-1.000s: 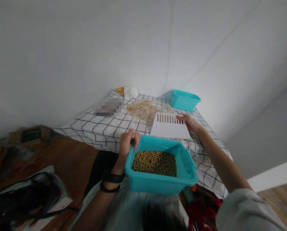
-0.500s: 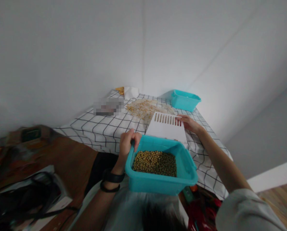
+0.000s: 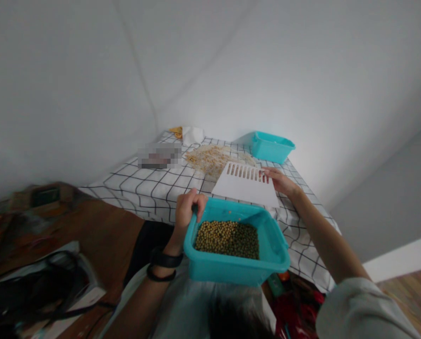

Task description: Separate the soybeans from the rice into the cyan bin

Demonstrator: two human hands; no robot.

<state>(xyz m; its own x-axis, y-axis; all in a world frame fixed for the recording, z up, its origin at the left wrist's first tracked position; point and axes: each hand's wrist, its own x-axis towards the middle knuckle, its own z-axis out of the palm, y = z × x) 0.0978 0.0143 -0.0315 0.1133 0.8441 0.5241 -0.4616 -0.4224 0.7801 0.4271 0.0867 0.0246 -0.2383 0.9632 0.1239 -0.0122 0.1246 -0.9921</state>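
My left hand (image 3: 192, 206) is closed over the left rim of a teal plastic tub (image 3: 224, 270), which is held level at the table's near edge. Round yellowish-brown beans (image 3: 226, 239) cover the left and middle of its floor. Just beyond the tub's far rim, my right hand (image 3: 279, 181) grips a flat white slotted scraper (image 3: 246, 188) by its right side near the row of slots. Its near edge points toward the tub. A couple of small pale pieces show against the tub's inner far wall.
Pale yellowish bits (image 3: 210, 159) are spread on the checked tablecloth (image 3: 143, 188). A second teal tub (image 3: 272, 148) stands at the back right. White and yellow cloth-like items (image 3: 192, 135) lie at the back left, beside a blurred-out patch. Bags and a box are on the floor.
The white scraper has shifted slightly away from me, its slotted edge a little farther off. Small pale pieces now show inside the tub's far wall. My left hand and the tub stay put.
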